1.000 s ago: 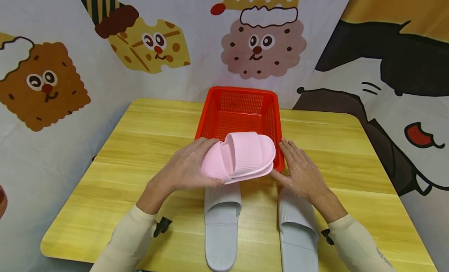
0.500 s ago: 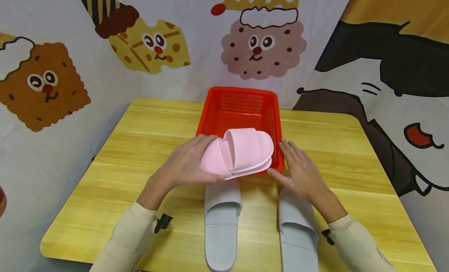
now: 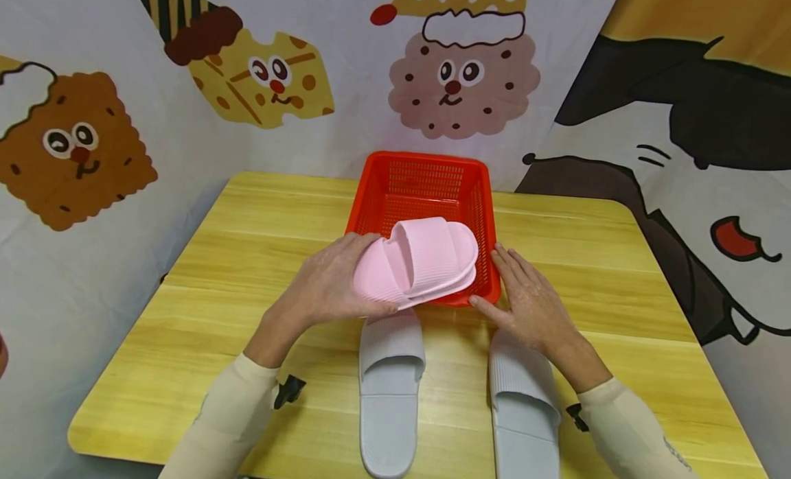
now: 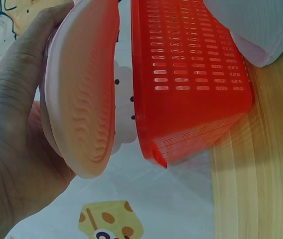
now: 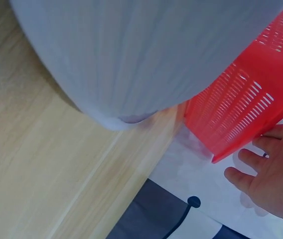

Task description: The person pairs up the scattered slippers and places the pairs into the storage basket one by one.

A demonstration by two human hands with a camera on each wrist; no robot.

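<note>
Over the near end of a red perforated plastic basket (image 3: 426, 158), my left hand (image 3: 330, 281) grips pink slippers (image 3: 429, 256) by the heel end. Two pink soles show, one stacked against the other. Their ribbed underside faces the basket (image 4: 191, 64) in the left wrist view, with a gap between. My right hand (image 3: 530, 299) has its fingers extended along the basket's right near corner, thumb spread toward the front rim. In the right wrist view, those fingers (image 5: 253, 160) are by the basket's wall (image 5: 236, 107).
Two grey slippers lie apart on the wooden table (image 3: 266, 225): one grey slipper (image 3: 389, 410) before the basket, the other grey slipper (image 3: 525, 424) beneath my right forearm. A cartoon-printed cloth (image 3: 355, 74) hangs behind the table.
My left hand has carried the pink slippers slightly up and away, further over the basket. The right hand stays almost still.
</note>
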